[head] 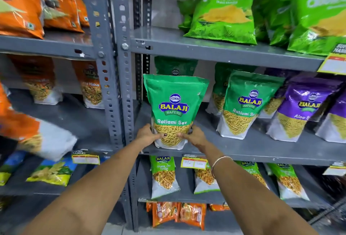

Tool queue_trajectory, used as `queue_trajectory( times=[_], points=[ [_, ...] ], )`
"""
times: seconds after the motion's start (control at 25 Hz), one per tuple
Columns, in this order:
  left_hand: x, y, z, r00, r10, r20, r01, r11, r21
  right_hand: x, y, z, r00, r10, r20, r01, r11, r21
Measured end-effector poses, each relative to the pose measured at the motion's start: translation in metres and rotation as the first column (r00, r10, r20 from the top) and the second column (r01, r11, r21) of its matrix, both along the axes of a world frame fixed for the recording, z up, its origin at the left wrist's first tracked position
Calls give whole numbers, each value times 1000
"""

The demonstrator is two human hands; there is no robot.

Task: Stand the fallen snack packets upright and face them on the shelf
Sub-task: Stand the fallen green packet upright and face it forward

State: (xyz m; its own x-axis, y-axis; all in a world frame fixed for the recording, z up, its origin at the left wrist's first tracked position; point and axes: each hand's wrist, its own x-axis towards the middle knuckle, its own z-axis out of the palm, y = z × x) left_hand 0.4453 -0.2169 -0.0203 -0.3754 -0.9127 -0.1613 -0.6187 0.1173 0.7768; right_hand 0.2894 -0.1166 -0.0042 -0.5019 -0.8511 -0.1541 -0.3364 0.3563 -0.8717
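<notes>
A green Ratlami Sev packet (174,103) stands upright at the front left of the grey middle shelf (243,150), label facing me. My left hand (148,135) grips its lower left side and my right hand (193,136) grips its lower right side. Another green packet (175,66) stands behind it. A second Ratlami Sev packet (245,103) stands to the right, leaning slightly. Purple packets (303,107) stand further right.
Light green packets (222,15) fill the shelf above. Smaller green packets (163,176) stand on the shelf below, with orange ones (192,214) at the bottom. The left bay holds orange packets (91,84); one orange packet (37,133) lies tilted. A perforated upright post (119,84) divides the bays.
</notes>
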Motion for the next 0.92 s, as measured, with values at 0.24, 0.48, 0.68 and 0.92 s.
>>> queue_trajectory(
  times=[0.24,0.48,0.68,0.92],
  points=[
    [3,3,-2,995,-16,-102,27,994,107,-5,-1,-2,998,1,62,0,1000,-16],
    [1,2,17,954,-162,251,89,957,277,-17,5,0,992,81,93,-90,991,99],
    [-45,33,42,640,-652,405,194,648,736,-101,42,2,998,2,55,-21,937,349],
    [-184,72,29,931,-365,3,341,870,356,-242,74,-4,961,-190,-201,239,938,253]
  ],
)
